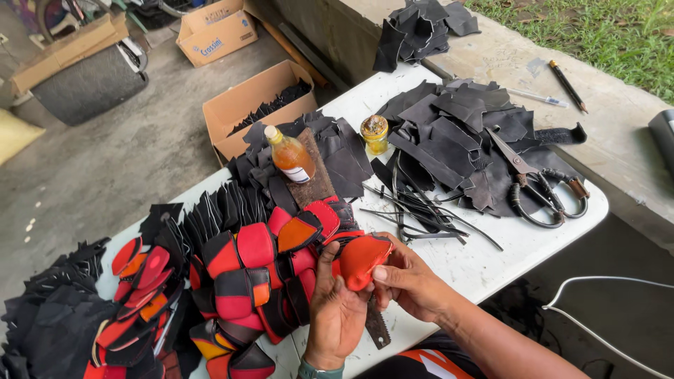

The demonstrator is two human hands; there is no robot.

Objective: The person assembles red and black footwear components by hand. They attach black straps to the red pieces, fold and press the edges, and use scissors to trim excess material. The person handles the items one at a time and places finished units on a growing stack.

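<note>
Both hands grip one red piece (361,260) above bench (491,263) edge: left hand (335,309) clamps it from below, right hand (407,281) pinches its rim. Box (242,105) w/ black scraps (on floor, beside bench). Bottle (290,154) holds amber liquid; small jar (375,133) nr it. Scissors (537,186) lie on black offcuts.

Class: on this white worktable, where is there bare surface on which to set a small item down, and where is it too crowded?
Bare white table lies between the right hand, thin black strips and scissors. Crowded: red-and-black pieces left, black leather scraps behind.
</note>
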